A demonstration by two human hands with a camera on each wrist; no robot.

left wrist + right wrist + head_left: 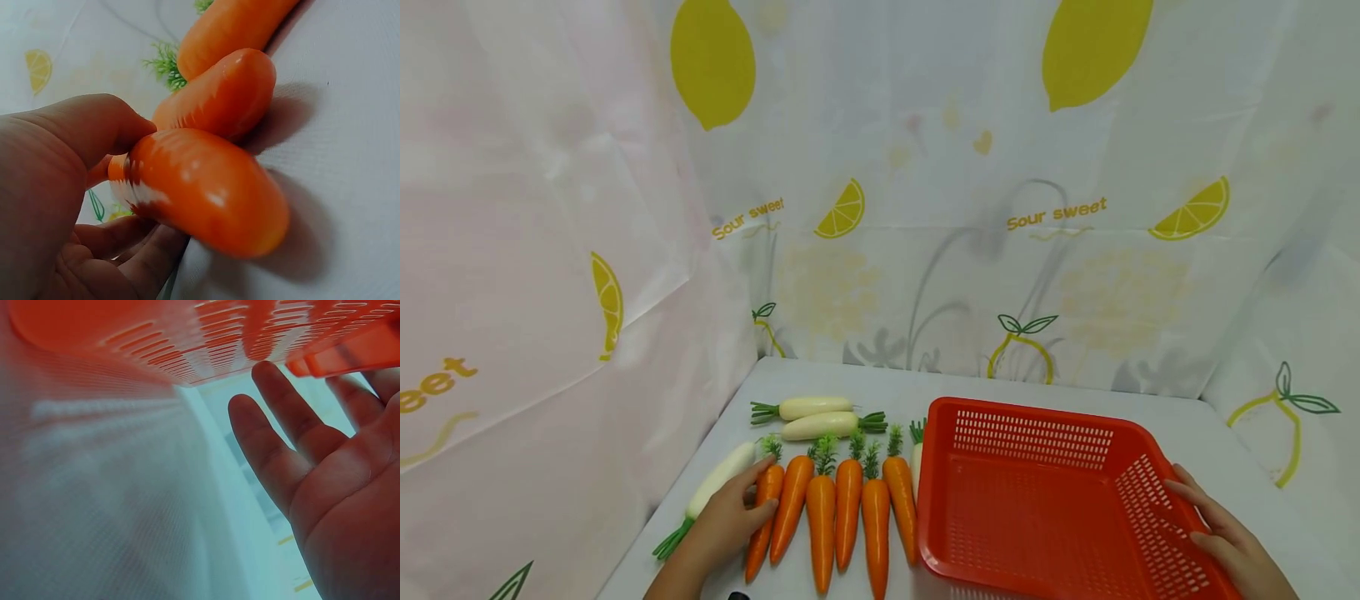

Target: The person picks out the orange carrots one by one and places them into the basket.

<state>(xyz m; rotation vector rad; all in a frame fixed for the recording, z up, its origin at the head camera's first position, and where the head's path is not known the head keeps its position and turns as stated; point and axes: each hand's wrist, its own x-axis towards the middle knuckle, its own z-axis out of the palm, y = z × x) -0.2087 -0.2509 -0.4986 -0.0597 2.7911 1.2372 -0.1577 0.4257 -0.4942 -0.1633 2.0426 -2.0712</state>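
Observation:
My left hand (730,512) pinches the leftmost orange carrot (765,521) between thumb and fingers. In the left wrist view this carrot (209,194) lies between the thumb and the fingers below it, its rounded end toward the camera. Several more carrots (822,533) with green tops lie in a row to its right. My right hand (1232,533) is at the right side of a red plastic basket (936,500), fingertips at its rim. Seen from the right wrist, the fingers (269,450) are mostly straight beside the slotted basket wall (206,337).
Two white radishes (823,425) lie behind the carrots. Another white radish (722,477) is by my left forearm, and one more is partly hidden behind the basket. A small dark object (739,596) shows at the bottom edge. Lemon-printed cloth (887,292) encloses the white table.

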